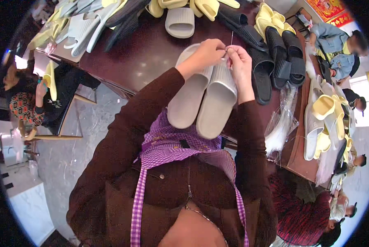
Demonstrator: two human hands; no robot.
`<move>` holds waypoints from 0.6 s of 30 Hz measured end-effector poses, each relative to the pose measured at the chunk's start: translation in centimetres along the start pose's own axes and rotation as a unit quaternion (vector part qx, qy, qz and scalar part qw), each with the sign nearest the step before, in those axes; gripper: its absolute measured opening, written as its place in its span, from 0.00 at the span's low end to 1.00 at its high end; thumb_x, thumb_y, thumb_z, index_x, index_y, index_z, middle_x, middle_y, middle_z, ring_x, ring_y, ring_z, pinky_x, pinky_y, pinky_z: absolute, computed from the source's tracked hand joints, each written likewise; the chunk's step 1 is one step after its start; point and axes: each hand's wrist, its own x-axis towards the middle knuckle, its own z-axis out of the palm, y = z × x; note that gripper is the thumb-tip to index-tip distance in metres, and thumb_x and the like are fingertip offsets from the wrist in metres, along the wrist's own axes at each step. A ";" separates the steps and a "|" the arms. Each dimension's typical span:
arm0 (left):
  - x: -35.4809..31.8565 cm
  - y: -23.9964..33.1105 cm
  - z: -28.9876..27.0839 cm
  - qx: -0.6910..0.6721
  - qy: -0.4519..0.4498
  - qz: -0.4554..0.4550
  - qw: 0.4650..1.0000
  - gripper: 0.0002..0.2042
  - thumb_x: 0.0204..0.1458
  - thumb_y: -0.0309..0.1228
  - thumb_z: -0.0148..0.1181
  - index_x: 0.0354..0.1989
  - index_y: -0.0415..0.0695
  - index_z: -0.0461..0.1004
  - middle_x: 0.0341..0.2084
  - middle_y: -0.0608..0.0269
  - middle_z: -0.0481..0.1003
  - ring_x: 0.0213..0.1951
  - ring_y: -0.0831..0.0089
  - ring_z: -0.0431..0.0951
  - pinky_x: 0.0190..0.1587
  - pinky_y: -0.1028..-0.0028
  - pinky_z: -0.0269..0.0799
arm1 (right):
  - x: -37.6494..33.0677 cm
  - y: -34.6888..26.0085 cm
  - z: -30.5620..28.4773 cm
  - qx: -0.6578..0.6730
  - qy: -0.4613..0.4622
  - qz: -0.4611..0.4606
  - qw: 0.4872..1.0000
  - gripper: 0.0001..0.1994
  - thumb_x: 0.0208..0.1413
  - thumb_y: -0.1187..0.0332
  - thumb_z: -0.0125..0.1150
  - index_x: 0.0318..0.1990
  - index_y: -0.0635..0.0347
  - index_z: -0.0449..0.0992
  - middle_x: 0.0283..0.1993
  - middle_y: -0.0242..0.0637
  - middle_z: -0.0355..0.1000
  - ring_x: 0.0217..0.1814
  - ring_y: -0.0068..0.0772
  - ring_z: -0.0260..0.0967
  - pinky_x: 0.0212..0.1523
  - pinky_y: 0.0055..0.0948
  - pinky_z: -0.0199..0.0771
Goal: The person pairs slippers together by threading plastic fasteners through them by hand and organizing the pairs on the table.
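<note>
A pair of grey slide slippers, the left one (184, 103) and the right one (216, 107), lies side by side at the table's near edge, open heels toward me. Over their toe ends my left hand (207, 52) and my right hand (240, 66) meet, fingertips pinched close together. A thin upright strand (232, 38) rises from between the fingers; its lower end is hidden. My right hand appears to grip it. What my left fingers pinch is too small to make out. My right wrist passes beside the right slipper's strap.
Black slippers (262, 78) stand right of my hands, and one grey slipper (180, 22) lies ahead. Light slippers (85, 33) pile up at far left. A bundle of white strands (277, 133) in clear wrap lies at right. Several people sit around, one (335, 47) at upper right.
</note>
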 end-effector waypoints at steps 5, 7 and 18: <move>-0.8 -1.0 1.5 -0.055 -0.019 -0.065 0.996 0.08 0.48 0.28 0.56 0.33 0.35 0.73 0.21 0.65 0.73 0.20 0.82 0.69 0.22 0.82 0.63 | -1.6 0.0 -1.0 0.036 0.047 0.017 0.998 0.05 0.57 0.72 0.53 0.36 0.62 0.75 0.24 0.27 0.69 0.18 0.13 0.57 0.18 0.13 0.55; -1.0 -1.1 1.9 -0.090 -0.021 -0.074 0.993 0.07 0.49 0.28 0.56 0.32 0.36 0.73 0.20 0.67 0.72 0.20 0.83 0.68 0.22 0.82 0.62 | -2.1 -0.3 -1.5 0.050 0.055 0.028 0.997 0.05 0.57 0.72 0.53 0.37 0.62 0.74 0.25 0.28 0.69 0.18 0.13 0.57 0.18 0.13 0.55; -1.5 -1.1 1.9 -0.263 -0.041 -0.126 0.956 0.05 0.51 0.28 0.56 0.31 0.40 0.74 0.18 0.72 0.69 0.18 0.87 0.63 0.19 0.85 0.57 | -4.0 -0.8 -1.0 -0.208 0.099 -0.145 0.962 0.06 0.55 0.72 0.56 0.38 0.63 0.76 0.27 0.27 0.71 0.23 0.12 0.60 0.26 0.15 0.63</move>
